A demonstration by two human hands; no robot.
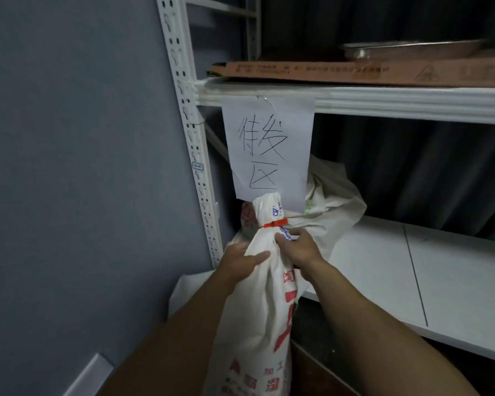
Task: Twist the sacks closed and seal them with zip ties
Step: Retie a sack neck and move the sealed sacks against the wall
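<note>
A tall white sack (257,324) with red and blue printing stands upright in front of me. Its neck is gathered and bound by a red zip tie (275,223), whose tail points right. My left hand (240,261) holds the sack's left shoulder just below the tie, thumb across the cloth. My right hand (296,248) grips the twisted neck from the right, fingers curled round it. Behind it another white sack (332,212) lies crumpled on the shelf.
A white metal rack post (192,138) rises on the left beside a grey wall. A handwritten paper sign (269,150) hangs from the upper shelf beam (383,101), just above the sack's top. The lower shelf board (412,270) extends right. Flat cardboard (355,71) lies on the upper shelf.
</note>
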